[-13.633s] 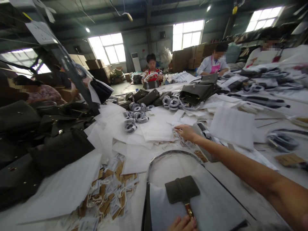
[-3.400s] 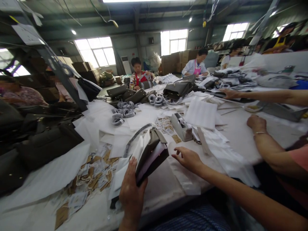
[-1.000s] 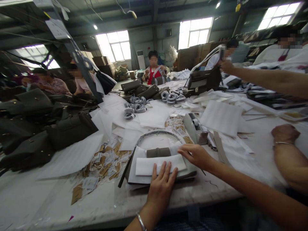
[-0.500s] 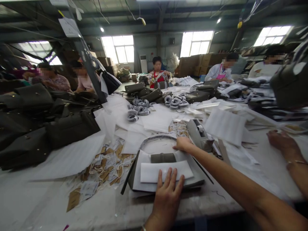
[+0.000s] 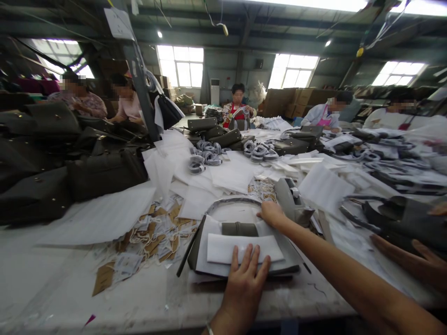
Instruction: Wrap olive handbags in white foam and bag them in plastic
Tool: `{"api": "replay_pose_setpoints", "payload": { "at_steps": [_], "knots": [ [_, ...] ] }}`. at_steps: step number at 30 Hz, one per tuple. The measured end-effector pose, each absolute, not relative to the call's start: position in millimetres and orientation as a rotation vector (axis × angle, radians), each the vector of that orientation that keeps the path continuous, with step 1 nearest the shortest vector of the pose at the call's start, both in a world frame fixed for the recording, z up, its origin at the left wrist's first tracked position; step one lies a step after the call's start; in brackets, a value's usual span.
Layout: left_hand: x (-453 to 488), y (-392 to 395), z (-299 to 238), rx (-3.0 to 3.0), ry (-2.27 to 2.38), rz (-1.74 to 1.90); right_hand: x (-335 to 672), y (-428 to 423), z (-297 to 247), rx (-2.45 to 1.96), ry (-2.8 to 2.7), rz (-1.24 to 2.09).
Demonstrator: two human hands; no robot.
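A dark olive handbag (image 5: 195,253) lies flat on the table in front of me, with a thin white sheet over its face. Its wrapped handle (image 5: 223,203) arches away from me. My left hand (image 5: 246,279) lies flat, fingers spread, on a folded strip of white foam (image 5: 218,248) on top of the bag. At the right end of the handle my right hand (image 5: 274,215) has its fingers curled around it, fingertips partly hidden. Just beyond that hand stands a grey device (image 5: 289,197), perhaps a tape dispenser.
Brown tags with strings (image 5: 153,237) are scattered to the left, beside white foam sheets (image 5: 101,216). Dark bags (image 5: 108,174) are heaped at far left. A co-worker's hands (image 5: 408,260) are at a dark bag (image 5: 405,221) on the right. A metal post (image 5: 143,88) rises at left.
The whole view has shifted slightly. On the right, the co-worker's dark bag has come down from a raised position to the table. My hands keep the same places on the handbag.
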State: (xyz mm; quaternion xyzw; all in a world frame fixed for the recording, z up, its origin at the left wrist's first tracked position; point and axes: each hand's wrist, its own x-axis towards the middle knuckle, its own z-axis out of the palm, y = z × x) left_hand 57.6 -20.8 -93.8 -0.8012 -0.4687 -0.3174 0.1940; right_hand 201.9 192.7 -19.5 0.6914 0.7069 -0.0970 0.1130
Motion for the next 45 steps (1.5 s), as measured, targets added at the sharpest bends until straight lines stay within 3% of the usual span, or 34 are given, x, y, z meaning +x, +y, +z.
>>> {"api": "replay_pose_setpoints", "payload": {
  "at_steps": [7,24,37,45],
  "knots": [
    [58.6,-21.0,-92.9,-2.223,-1.316,-0.917,212.8,208.2,-21.1,2.064,2.059,-0.521],
    [55.4,-21.6,-82.6,-2.257,-1.287,-0.877,249.1,192.6,-35.5,1.873,2.579,-1.570],
    [51.8,-23.4,-80.4,-2.302,-1.298,-0.786,235.6,228.9,-20.9,1.681,2.993,-1.496],
    [50.3,-26.2,-78.3,-2.379,-1.331,-0.666,242.1,188.0,7.4,1.506,3.195,-1.575]
  ]
}}
